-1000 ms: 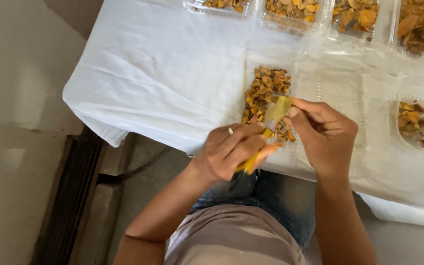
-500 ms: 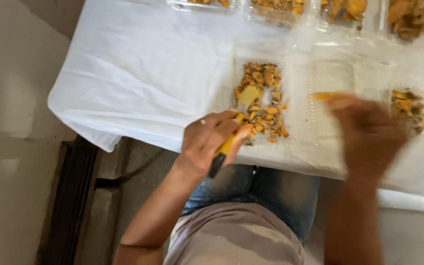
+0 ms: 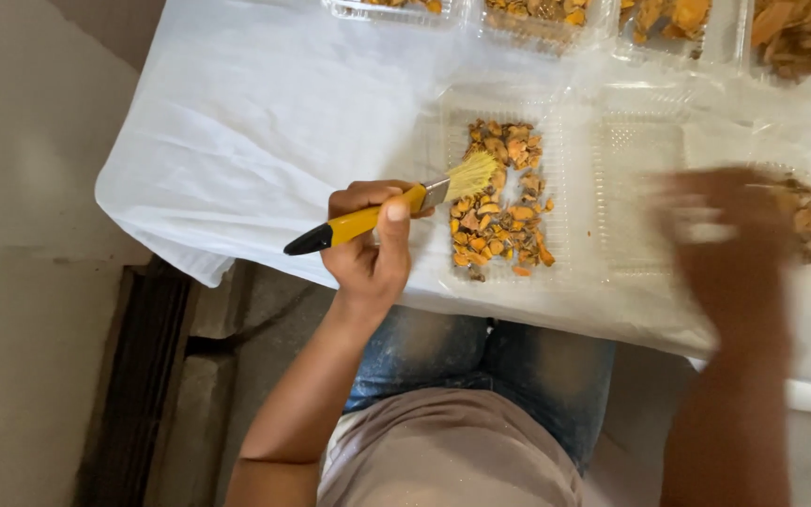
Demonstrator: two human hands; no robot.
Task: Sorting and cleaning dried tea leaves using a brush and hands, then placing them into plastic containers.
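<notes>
My left hand [image 3: 368, 249] clamps a yellow, black-tipped paintbrush [image 3: 389, 212], bristles over orange dried pieces [image 3: 502, 199].

Pieces sit in clear plastic tray [image 3: 556, 202]; right hand [image 3: 739, 235], 3 o'clock, blurred — grip can't tell.

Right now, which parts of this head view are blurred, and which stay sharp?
Head view: the right hand is smeared by motion blur over the pile at the right edge; the left hand, the brush and the orange pieces are sharp; light is soft and even.
</notes>
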